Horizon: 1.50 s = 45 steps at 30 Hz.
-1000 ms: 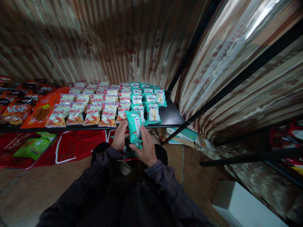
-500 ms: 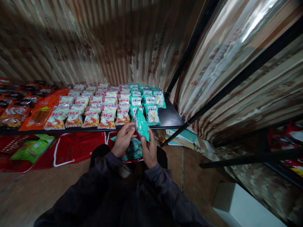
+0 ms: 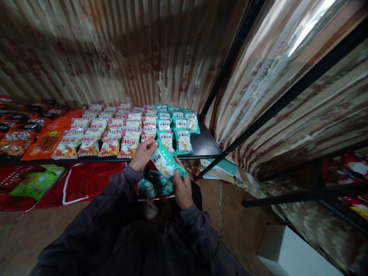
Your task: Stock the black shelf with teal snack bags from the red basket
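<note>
Over a partly hidden basket (image 3: pixel 161 197), left fingers (image 3: pixel 150 144) and right fingers (image 3: pixel 178 178) pinch a teal packet (image 3: pixel 163 162).

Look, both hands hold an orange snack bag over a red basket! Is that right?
No, the snack bag is teal and white, not orange; the head view shows it. The left hand and right hand do hold it over a red basket.

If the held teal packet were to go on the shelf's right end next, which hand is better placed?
Right, I'd judge. The right hand holds the teal packet's lower end and is nearer the black shelf's right end; the left hand pinches its upper corner, farther away.
</note>
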Tool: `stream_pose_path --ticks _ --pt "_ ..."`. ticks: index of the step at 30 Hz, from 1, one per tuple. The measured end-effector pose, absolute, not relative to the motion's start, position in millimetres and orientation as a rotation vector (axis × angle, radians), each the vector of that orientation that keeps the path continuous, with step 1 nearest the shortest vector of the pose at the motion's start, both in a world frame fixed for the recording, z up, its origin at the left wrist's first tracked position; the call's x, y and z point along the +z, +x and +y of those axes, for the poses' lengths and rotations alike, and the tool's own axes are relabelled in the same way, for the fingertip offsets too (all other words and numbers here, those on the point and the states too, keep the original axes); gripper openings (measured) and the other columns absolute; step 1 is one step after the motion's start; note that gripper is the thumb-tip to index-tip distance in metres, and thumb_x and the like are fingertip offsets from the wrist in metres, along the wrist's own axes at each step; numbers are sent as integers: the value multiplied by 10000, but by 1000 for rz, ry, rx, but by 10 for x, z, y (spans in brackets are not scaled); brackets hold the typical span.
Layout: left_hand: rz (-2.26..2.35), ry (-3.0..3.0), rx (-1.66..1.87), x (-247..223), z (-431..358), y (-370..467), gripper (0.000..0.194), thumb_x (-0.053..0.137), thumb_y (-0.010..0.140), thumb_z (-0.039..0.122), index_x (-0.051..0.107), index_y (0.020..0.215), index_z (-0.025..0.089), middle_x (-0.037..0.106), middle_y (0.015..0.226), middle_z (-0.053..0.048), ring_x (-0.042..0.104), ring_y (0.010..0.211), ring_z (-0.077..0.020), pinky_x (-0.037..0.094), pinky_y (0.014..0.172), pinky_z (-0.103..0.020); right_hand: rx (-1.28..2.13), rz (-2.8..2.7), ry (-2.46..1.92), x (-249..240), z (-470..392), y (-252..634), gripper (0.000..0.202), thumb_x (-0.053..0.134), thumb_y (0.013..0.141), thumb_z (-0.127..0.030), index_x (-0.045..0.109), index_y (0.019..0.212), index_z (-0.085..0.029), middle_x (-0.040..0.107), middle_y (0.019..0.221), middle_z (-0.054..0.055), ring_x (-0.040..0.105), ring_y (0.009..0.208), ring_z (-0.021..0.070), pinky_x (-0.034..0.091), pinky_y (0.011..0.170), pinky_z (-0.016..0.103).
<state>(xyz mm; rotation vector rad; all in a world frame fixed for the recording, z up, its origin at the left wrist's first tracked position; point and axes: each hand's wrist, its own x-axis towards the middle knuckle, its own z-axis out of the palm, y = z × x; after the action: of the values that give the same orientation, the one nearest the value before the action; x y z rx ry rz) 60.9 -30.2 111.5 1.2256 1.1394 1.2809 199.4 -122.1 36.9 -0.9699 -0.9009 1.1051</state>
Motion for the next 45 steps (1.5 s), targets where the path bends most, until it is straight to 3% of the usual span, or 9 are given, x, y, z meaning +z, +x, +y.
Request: stream_pose_path --ticks 7,15,21,25,32,45 --pt "1212 1254 1316 1121 -259 662 215 696 622 379 664 627 166 574 563 35 489 568 -108 389 553 -209 1267 -662 -930 489 -1235 1895 516 597 787 -512 568 1206 -213 687 1099 66 653 987 224 558 807 348" --pt "1170 1213 1237 1142 -239 561 320 762 551 438 702 698 161 661 671 5 566 660 -134 443 628 -234 1325 -422 -929 524 -1189 1932 367 643 754 -514 631 952 -205 729 941 55 662 982 241 571 766 372" --pt "1100 974 1192 1038 -279 547 385 804 485 450 681 703 157 663 683 -10 608 641 -146 506 573 -258 1342 -342 -889 566 -1124 1942 382 665 744 -501 628 967 -194 723 976 60 672 940 234 583 757 374" --pt "1166 922 1306 1024 -265 595 322 793 499 417 662 634 156 623 600 6 566 547 -117 462 491 -222 1413 -421 -917 599 -1170 1929 390 699 709 -501 623 966 -217 723 973 28 682 863 202 594 747 380" --pt "1337 1080 1397 1024 -199 613 166 693 612 319 683 655 159 583 531 35 492 483 -94 396 483 -208 1551 -640 -876 606 -1216 1932 444 834 570 -324 635 952 -215 737 878 6 698 779 193 573 813 430" --pt "1382 1158 1318 1149 -72 605 171 686 591 321 686 637 156 558 494 43 442 450 -88 331 447 -216 1537 -628 -851 609 -1213 1972 464 836 571 -287 614 971 -213 740 856 9 710 773 212 581 775 399"
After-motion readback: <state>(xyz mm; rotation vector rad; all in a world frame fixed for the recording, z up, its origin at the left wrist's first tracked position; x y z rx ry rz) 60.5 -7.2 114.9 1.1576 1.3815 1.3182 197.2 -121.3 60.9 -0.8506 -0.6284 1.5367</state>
